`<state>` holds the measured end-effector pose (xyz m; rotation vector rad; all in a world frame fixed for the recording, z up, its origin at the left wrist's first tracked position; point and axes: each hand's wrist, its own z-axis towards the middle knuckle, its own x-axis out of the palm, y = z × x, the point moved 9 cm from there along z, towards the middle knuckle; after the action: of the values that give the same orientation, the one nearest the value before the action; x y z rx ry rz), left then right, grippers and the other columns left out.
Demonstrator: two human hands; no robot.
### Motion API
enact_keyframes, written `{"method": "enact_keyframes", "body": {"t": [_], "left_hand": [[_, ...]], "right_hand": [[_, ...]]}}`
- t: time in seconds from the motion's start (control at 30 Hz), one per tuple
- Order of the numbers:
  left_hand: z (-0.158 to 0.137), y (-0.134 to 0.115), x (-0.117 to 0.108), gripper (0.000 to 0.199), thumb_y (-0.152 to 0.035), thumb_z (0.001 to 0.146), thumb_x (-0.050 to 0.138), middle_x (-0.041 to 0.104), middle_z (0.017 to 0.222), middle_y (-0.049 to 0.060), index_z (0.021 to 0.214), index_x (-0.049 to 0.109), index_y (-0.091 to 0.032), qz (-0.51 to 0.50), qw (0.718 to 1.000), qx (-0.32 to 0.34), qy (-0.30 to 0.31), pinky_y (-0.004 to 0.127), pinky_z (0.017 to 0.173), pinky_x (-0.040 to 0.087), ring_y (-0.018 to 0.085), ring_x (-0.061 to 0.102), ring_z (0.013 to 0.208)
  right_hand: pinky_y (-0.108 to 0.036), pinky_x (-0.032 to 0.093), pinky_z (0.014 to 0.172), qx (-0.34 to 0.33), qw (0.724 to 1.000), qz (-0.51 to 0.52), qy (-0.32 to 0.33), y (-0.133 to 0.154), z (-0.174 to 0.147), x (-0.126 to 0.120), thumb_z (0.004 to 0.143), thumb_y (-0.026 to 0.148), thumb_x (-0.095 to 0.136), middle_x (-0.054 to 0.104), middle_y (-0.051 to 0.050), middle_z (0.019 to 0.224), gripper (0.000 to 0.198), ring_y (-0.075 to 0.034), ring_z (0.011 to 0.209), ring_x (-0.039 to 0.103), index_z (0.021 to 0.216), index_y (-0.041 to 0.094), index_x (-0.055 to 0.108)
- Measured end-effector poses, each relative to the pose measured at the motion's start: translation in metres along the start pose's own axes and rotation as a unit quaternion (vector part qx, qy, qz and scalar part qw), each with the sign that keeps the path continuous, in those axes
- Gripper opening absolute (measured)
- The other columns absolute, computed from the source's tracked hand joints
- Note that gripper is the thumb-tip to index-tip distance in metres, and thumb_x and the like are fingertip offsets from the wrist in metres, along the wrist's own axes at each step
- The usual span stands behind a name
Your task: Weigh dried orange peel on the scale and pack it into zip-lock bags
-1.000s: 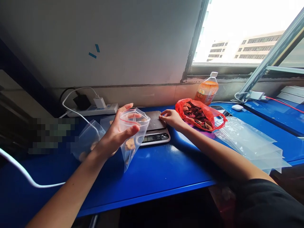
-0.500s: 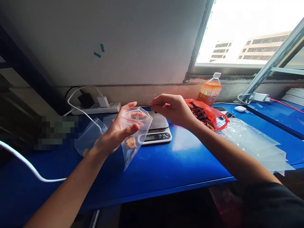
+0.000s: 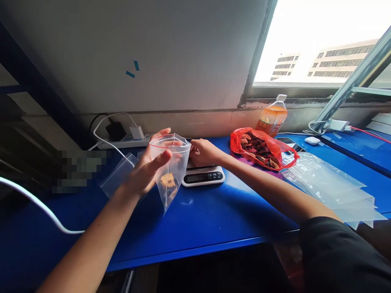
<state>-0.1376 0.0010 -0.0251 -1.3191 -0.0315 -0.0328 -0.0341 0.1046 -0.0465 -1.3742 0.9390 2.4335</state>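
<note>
A clear zip bag, its mouth spread at the top with a red line along it, hangs from my left hand, which is closed around its left side. Several brown dried slices lie low in the bag. My right hand is over the plate of the kitchen scale, just right of the bag's mouth. Its fingers are curled and partly hidden, so what they hold does not show. The scale's display looks dark. To the right, a red plastic bag stands open with dark dried slices inside.
Another clear bag lies left of my left hand. Flat clear bags are fanned at the right. An orange drink bottle stands behind the red bag. A power strip, white cables and a white case are on the blue table.
My right hand has come down and left, from above the scale to beside the bag's mouth. The view has shifted slightly. The scale's digits no longer show.
</note>
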Motion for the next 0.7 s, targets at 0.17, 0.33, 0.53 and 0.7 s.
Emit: {"method": "enact_keyframes", "body": {"t": [0.17, 0.33, 0.53, 0.7], "left_hand": [[-0.001, 0.001, 0.002, 0.096, -0.064, 0.068, 0.079, 0.054, 0.131, 0.011, 0.145, 0.035, -0.028, 0.011, 1.000, 0.006, 0.011, 0.049, 0.105, 0.044, 0.033, 0.059, 0.115], [-0.002, 0.003, 0.011, 0.100, -0.065, 0.068, 0.078, 0.055, 0.133, 0.012, 0.147, 0.029, -0.027, 0.041, 0.999, 0.006, 0.022, 0.054, 0.106, 0.042, 0.036, 0.054, 0.121], [-0.004, 0.002, 0.018, 0.098, -0.060, 0.070, 0.079, 0.048, 0.137, 0.011, 0.145, 0.025, -0.029, 0.025, 0.999, 0.023, 0.011, 0.052, 0.110, 0.039, 0.034, 0.048, 0.130], [-0.007, -0.002, 0.014, 0.105, -0.074, 0.064, 0.074, 0.043, 0.136, 0.012, 0.145, 0.020, -0.033, 0.105, 0.992, 0.070, -0.026, 0.050, 0.099, 0.048, 0.032, 0.058, 0.115]], "right_hand": [[-0.028, 0.049, 0.071, -0.025, 0.992, 0.069, -0.099, 0.011, 0.002, -0.044, 0.078, 0.013, 0.063, 0.070, -0.004, 0.082, 0.005, -0.015, 0.075, 0.063, 0.082, 0.015, 0.066], [-0.029, 0.052, 0.080, -0.137, 0.967, 0.150, -0.156, 0.072, -0.014, -0.106, 0.084, 0.022, 0.057, 0.069, -0.001, 0.091, 0.011, -0.013, 0.084, 0.063, 0.088, 0.018, 0.065], [-0.031, 0.049, 0.083, -0.226, 0.966, 0.103, -0.073, 0.115, -0.043, -0.096, 0.090, 0.024, 0.056, 0.066, -0.002, 0.090, 0.012, -0.014, 0.086, 0.060, 0.088, 0.018, 0.067], [-0.034, 0.045, 0.074, -0.221, 0.963, 0.051, -0.146, 0.113, -0.075, -0.092, 0.091, 0.030, 0.061, 0.048, -0.004, 0.084, 0.017, -0.017, 0.082, 0.049, 0.080, 0.019, 0.067]]}}
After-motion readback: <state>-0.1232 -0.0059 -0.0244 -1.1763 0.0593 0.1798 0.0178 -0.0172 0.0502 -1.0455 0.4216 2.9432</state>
